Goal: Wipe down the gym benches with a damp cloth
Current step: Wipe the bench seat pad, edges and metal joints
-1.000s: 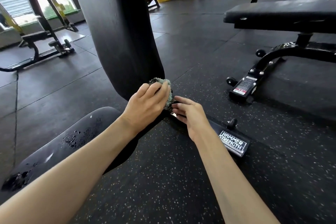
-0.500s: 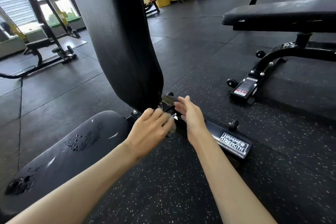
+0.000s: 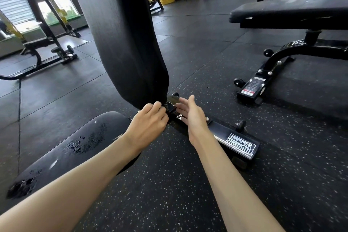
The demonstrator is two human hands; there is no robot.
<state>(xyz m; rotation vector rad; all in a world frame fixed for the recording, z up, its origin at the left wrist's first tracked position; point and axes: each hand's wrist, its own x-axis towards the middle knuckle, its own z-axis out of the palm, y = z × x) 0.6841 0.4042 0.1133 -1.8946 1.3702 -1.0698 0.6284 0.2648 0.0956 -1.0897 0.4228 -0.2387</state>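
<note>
The back pad (image 3: 120, 43) stands nearly upright before you, long axis rising out of view, the wet-beaded seat pad (image 3: 75, 143) lying low to your left; its vinyl likely feels cushioned and slick, so steady yourself on the steel frame (image 3: 222, 132). Your left hand (image 3: 148, 126) curls against the back pad's lower end, any cloth hidden; your right hand (image 3: 190, 115) hovers flat, fingers straight, beside the hinge (image 3: 173, 100).

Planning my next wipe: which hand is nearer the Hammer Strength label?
Right. The right hand is over the frame bearing the label; left hand is farther left, at the backrest's lower edge.
</note>
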